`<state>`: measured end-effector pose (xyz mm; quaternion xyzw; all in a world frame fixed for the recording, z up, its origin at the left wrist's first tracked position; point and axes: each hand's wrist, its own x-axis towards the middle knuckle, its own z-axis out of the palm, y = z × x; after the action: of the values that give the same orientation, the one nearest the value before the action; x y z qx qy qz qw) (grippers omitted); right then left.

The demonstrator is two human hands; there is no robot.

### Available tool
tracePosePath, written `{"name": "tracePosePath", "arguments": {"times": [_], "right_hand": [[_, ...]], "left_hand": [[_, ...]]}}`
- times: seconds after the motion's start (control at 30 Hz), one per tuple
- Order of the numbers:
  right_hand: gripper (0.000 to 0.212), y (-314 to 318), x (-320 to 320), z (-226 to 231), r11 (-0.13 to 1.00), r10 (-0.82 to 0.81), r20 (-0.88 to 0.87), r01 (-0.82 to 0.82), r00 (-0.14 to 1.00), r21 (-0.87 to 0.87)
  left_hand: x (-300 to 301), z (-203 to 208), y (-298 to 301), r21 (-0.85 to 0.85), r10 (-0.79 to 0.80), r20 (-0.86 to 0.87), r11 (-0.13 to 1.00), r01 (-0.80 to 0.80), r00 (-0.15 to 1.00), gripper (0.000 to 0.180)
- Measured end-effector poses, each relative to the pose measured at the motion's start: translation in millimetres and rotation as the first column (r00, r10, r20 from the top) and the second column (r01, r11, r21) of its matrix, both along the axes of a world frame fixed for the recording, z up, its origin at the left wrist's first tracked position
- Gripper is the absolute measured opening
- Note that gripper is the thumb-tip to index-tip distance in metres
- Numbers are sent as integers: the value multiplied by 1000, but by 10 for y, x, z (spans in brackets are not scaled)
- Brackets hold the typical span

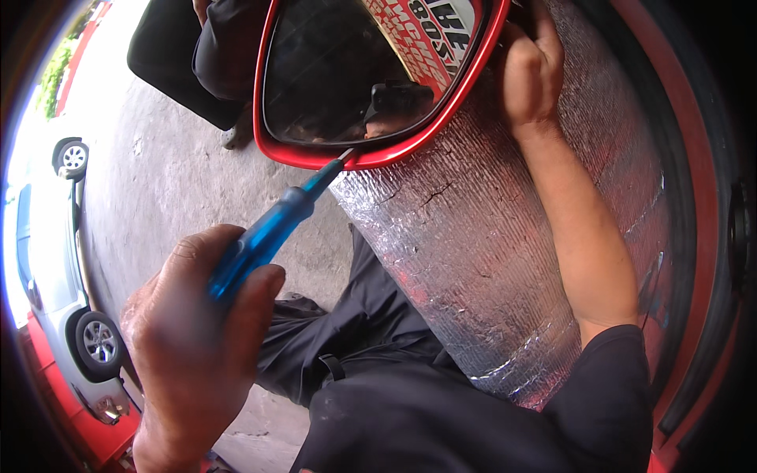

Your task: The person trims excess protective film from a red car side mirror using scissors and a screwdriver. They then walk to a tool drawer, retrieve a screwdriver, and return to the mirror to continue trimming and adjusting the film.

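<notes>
My left hand [193, 347] is closed around a screwdriver [272, 230] with a translucent blue handle. Its metal tip touches the lower rim of a red side mirror [315, 154] at the top middle, right where the dark mirror glass [331, 71] meets the housing. My right hand [530, 71] reaches up behind the mirror's right side and grips the red housing there, fingers partly hidden. The forearm runs down across a silver foil sunshade [473, 236].
Red car body and dark rubber seal [694, 236] curve down the right. Grey concrete ground [173, 181] lies below. A white car [55, 260] is parked far left. My dark trousers [371, 355] fill the lower middle. Another person in dark clothes [221, 55] stands behind the mirror.
</notes>
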<state>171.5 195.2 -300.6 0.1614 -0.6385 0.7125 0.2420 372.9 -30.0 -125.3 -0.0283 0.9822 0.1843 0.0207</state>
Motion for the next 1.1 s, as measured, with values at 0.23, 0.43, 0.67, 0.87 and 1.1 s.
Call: {"name": "tracePosePath", "arguments": {"times": [0.23, 0.43, 0.67, 0.87, 1.1], "right_hand": [[53, 15, 89, 322, 604, 714, -172, -721, 679, -339], [64, -243, 163, 257, 937, 334, 4, -332, 942, -111], [44, -220, -8, 83, 974, 216, -86, -221, 973, -43], [45, -173, 115, 176, 935, 342, 56, -333, 938, -125], [45, -185, 118, 211, 958, 282, 136, -273, 950, -84]], "left_hand": [[111, -49, -21, -105, -77, -86, 992, 68, 993, 25], [177, -37, 93, -212, -148, -189, 971, 107, 971, 25], [84, -60, -107, -40, 7, -99, 999, -11, 995, 30], [74, -142, -352, 75, 58, -69, 996, -53, 996, 31], [108, -237, -319, 130, 125, -57, 985, -116, 991, 32]]}}
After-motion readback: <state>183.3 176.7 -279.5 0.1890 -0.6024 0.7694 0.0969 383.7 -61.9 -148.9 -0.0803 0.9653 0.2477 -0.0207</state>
